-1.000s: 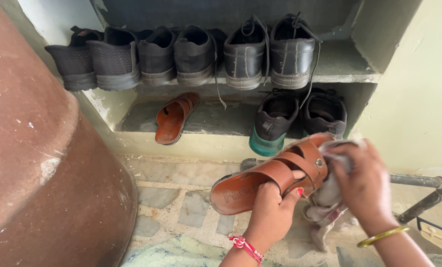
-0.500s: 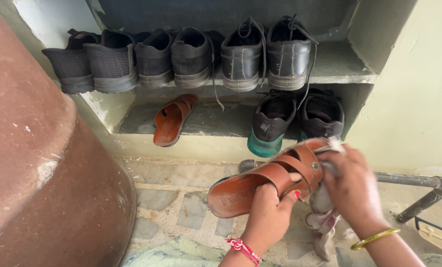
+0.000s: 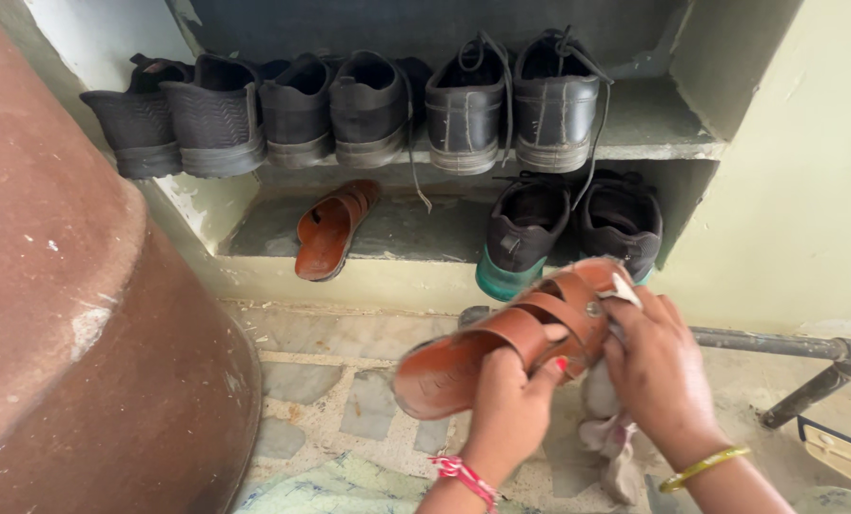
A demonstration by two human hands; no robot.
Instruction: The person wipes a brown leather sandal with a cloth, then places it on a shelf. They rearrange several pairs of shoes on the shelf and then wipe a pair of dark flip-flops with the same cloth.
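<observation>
Below shoe shelves: left hand grips brown sandal steady; right hand closed on cloth, pressing strap to wipe.

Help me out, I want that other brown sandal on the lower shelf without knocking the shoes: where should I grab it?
Probably by its near end. The brown sandal lies tilted on the lower shelf, one end over the front edge, straps further in. Come from the front and pinch that end; the black shoes sit apart to its right. Both the left hand and right hand are busy.
</observation>
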